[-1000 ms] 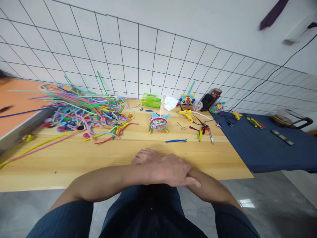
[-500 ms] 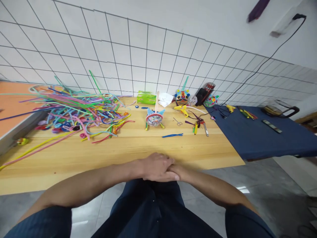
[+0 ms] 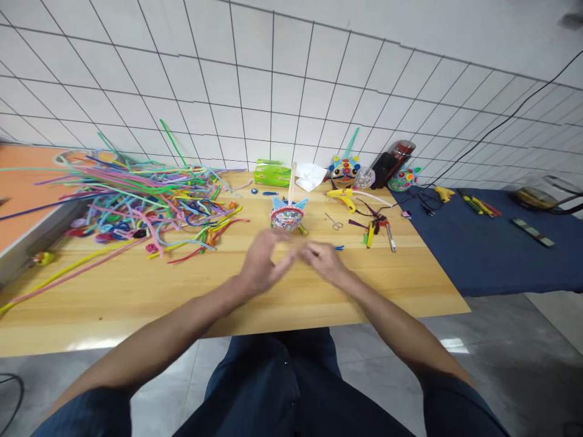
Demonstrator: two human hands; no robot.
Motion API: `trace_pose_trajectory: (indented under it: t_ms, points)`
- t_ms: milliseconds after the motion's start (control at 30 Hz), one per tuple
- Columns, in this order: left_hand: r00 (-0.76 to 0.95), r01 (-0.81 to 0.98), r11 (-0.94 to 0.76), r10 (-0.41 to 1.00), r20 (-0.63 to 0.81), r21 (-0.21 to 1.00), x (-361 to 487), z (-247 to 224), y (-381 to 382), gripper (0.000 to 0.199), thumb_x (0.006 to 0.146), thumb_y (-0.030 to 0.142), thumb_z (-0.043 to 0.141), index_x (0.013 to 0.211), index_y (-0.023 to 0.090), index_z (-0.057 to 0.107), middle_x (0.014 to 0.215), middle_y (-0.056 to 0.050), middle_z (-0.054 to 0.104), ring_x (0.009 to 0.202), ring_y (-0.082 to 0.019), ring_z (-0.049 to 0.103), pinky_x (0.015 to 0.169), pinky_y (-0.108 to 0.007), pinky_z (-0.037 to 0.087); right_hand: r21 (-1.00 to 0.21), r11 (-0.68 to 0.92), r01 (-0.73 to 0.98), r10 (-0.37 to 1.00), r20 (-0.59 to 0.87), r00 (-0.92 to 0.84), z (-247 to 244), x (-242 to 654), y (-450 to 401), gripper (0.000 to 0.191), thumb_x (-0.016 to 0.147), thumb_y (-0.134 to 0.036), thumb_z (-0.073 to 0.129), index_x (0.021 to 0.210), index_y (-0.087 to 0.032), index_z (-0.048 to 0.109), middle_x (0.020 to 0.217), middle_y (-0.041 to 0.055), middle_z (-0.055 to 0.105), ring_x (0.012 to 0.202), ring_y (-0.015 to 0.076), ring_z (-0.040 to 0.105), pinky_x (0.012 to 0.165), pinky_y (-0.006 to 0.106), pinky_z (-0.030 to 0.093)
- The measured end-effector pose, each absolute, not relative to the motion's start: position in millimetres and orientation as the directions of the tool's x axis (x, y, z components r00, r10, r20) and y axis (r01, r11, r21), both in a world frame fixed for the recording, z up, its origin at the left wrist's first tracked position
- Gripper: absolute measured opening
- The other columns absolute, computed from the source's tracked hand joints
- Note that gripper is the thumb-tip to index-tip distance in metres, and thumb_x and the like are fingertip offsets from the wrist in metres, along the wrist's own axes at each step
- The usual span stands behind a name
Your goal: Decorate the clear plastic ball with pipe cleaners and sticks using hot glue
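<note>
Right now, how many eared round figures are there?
3: a clear, blue-eared figure beyond the left hand; a blue-and-yellow figure behind the yellow glue gun; a green, dotted figure beside the red cylindrical flask. More may be hidden.

No word, label, brand or number can be read. The green tissue pack near the back edge of the worktop has paler patches, too blurred to tell as lettering. The small blue disc just in front of it bears a white mark, too small to make out.
</note>
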State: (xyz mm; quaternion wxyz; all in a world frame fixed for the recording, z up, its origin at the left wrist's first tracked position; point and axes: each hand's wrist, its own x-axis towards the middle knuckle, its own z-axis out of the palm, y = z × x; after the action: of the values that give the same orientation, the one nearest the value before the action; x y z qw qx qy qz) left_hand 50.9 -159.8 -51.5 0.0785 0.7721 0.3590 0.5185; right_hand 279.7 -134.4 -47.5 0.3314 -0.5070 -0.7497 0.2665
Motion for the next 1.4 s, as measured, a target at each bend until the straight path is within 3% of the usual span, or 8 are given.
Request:
trace_pose_trajectory:
  t_ms: [100,167,233,367,600,1000,1167,1400]
  points:
    - [-0.036,0.478,-0.448,0.849,0.527,0.755,13,-77,-115,0.078,0.093,0.053,0.090,0.155,0.020,0.055,0.155,-0.023,0.068,0.135,-0.037,0.075,0.110,-0.056,0.064,-0.780,0.343,0.523,0.938,0.257,-0.231,-54,310,-89,0.028,0.102,-0.049,0.078,0.096,-0.023,0.078,0.087,0.0014,0.079,0.083,0.0218,0.074,0.081,0.037,0.061]
    - [0.003,0.397,-0.317,0.939,0.344,0.861,5,-90,-88,0.112,0.079,0.060,0.098,0.166,0.018,0.043,0.174,-0.031,0.051,0.151,-0.046,0.066,0.123,-0.065,0.057,-0.806,0.343,0.482,0.939,0.285,-0.192,-61,316,-63,0.036,0.088,-0.045,0.088,0.116,-0.024,0.078,0.113,0.0068,0.086,0.105,0.0276,0.079,0.091,0.042,0.063]
    - [0.085,0.325,-0.273,0.962,0.260,0.905,4,-98,-66,0.124,0.073,0.062,0.101,0.170,0.018,0.039,0.183,-0.033,0.040,0.164,-0.050,0.056,0.131,-0.069,0.050,-0.834,0.330,0.443,0.941,0.251,-0.229,-71,311,-43,0.062,0.077,-0.041,0.094,0.134,-0.025,0.074,0.141,0.0131,0.082,0.130,0.0338,0.077,0.105,0.050,0.064]
    - [0.222,0.177,-0.320,0.934,0.279,0.931,12,-106,-41,0.104,0.081,0.062,0.099,0.162,0.019,0.052,0.172,-0.026,0.059,0.163,-0.046,0.058,0.139,-0.068,0.045,-0.874,0.301,0.383,0.932,0.184,-0.311,-88,291,-21,0.075,0.076,-0.038,0.092,0.145,-0.025,0.068,0.155,0.0157,0.076,0.148,0.0369,0.071,0.125,0.060,0.056]
    - [0.187,0.047,-0.236,0.957,0.224,0.971,17,-119,-37,0.094,0.085,0.065,0.096,0.157,0.018,0.058,0.159,-0.023,0.071,0.147,-0.042,0.073,0.129,-0.066,0.056,-0.917,0.272,0.290,0.939,0.187,-0.289,-103,285,-14,0.068,0.082,-0.049,0.089,0.143,-0.027,0.069,0.147,0.0129,0.080,0.136,0.0359,0.076,0.116,0.057,0.062]
    - [0.152,0.115,-0.233,0.965,0.215,0.966,17,-104,-40,0.087,0.088,0.063,0.093,0.156,0.018,0.063,0.157,-0.020,0.075,0.140,-0.038,0.077,0.126,-0.058,0.059,-0.958,0.220,0.185,0.970,0.196,-0.141,-110,284,-16,0.066,0.078,-0.066,0.093,0.129,-0.029,0.073,0.145,0.0125,0.078,0.134,0.0332,0.074,0.111,0.050,0.063]
    - [0.162,0.135,-0.203,0.970,0.181,0.970,15,-103,-43,0.088,0.088,0.063,0.093,0.157,0.018,0.062,0.157,-0.020,0.075,0.142,-0.037,0.075,0.127,-0.057,0.058,-0.985,0.170,-0.011,0.981,0.168,0.100,-94,297,-13,0.047,0.088,-0.071,0.086,0.095,-0.029,0.066,0.092,0.0020,0.075,0.088,0.0221,0.070,0.091,0.040,0.063]
    - [0.133,0.166,-0.215,0.972,0.194,0.962,13,-109,-40,0.089,0.086,0.066,0.094,0.155,0.019,0.064,0.151,-0.018,0.078,0.138,-0.037,0.076,0.126,-0.057,0.058,-0.981,0.111,-0.162,0.994,0.112,0.003,-78,299,-15,0.049,0.082,-0.063,0.090,0.096,-0.032,0.055,0.079,-0.0050,0.059,0.071,0.0169,0.059,0.072,0.033,0.058]
